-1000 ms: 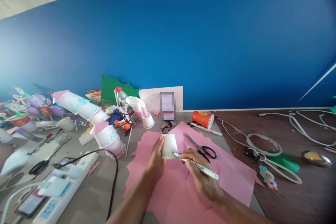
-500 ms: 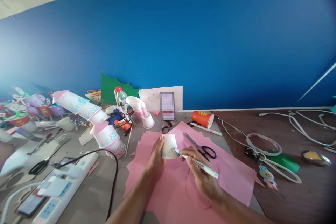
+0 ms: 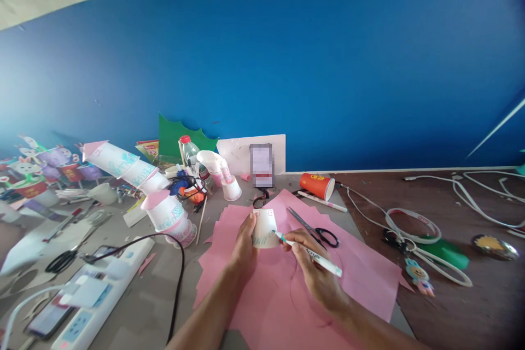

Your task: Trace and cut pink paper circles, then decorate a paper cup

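Note:
A white paper cup (image 3: 266,225) with small pink squares near its upper edge and teal strokes along its lower part is gripped at its left side by my left hand (image 3: 245,243). My right hand (image 3: 311,270) is closed round a white marker (image 3: 318,260), whose teal tip touches the lower right of the cup. Both hands are above a large sheet of pink paper (image 3: 361,284) with a ragged edge. Black-handled scissors (image 3: 314,228) lie on the sheet, just beyond my right hand.
A red paper cup (image 3: 314,185) lies on its side behind, near another marker (image 3: 324,202). A phone (image 3: 262,165) leans at the wall. Decorated cup towers (image 3: 164,210), a power strip (image 3: 110,284) and a black cable (image 3: 180,273) are left. Keys with a charm (image 3: 418,276) lie right.
The marker's tip has shifted slightly to the right on the cup, along with my right hand. My left hand and the cup stay nearly in place.

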Available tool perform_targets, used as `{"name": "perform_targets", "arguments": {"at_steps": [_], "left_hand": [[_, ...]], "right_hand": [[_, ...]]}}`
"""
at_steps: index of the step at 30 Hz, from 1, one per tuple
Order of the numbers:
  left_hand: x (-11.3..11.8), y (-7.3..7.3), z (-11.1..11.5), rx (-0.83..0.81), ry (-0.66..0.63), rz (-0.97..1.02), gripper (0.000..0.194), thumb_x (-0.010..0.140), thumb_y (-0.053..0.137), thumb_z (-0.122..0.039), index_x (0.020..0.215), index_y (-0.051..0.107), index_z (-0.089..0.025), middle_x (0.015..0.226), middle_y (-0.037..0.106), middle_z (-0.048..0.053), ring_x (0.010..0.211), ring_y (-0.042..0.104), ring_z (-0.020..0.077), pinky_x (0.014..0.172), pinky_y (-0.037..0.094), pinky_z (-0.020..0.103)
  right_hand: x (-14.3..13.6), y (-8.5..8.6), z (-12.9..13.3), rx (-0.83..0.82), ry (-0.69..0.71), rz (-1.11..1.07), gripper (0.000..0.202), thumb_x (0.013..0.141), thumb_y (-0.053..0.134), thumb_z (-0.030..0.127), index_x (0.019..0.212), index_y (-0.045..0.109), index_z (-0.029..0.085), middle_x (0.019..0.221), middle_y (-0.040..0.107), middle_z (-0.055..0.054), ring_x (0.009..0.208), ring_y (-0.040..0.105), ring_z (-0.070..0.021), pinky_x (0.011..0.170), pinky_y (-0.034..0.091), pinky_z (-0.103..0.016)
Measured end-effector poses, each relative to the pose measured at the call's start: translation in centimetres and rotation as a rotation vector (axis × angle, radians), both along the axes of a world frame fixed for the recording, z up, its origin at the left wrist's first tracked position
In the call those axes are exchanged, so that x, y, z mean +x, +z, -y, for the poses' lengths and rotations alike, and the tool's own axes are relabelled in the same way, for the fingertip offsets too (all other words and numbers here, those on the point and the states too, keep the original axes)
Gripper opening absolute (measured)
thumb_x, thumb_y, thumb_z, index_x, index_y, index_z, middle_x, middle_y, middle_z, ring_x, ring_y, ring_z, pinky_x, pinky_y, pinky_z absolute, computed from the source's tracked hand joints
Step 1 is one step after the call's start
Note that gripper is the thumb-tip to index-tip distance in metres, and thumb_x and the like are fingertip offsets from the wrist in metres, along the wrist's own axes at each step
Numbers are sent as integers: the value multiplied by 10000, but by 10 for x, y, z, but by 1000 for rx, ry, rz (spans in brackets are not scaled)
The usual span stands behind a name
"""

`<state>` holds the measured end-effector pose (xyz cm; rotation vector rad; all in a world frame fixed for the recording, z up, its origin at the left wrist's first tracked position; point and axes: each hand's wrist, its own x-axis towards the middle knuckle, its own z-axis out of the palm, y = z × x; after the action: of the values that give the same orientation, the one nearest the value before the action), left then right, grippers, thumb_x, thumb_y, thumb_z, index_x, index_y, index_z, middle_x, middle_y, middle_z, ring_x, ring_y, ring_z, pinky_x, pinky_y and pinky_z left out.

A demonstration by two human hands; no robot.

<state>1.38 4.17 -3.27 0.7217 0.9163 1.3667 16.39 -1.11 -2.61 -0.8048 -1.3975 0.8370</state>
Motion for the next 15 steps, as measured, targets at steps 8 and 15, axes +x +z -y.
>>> {"name": "perform_targets", "arguments": {"at_steps": [8,15], "left_hand": [[-1,3,2,-8,13,-25,474,747,686,-620,794,584,-160,641,478,-39,571,389,102,538,340,231],[-1,2,1,-13,14,-21,469,748,687,-618,806,585,-164,651,485,-38,595,401,109,551,341,231]], "right_hand": [[0,-2,2,-34,19,-4,199,988,459,261,970,654,232,822,628,-11,773,612,-158,697,481,-262],[0,0,2,-18,31,-8,199,984,462,261,970,658,235,797,623,-9,762,604,-163,686,478,-267]]}}
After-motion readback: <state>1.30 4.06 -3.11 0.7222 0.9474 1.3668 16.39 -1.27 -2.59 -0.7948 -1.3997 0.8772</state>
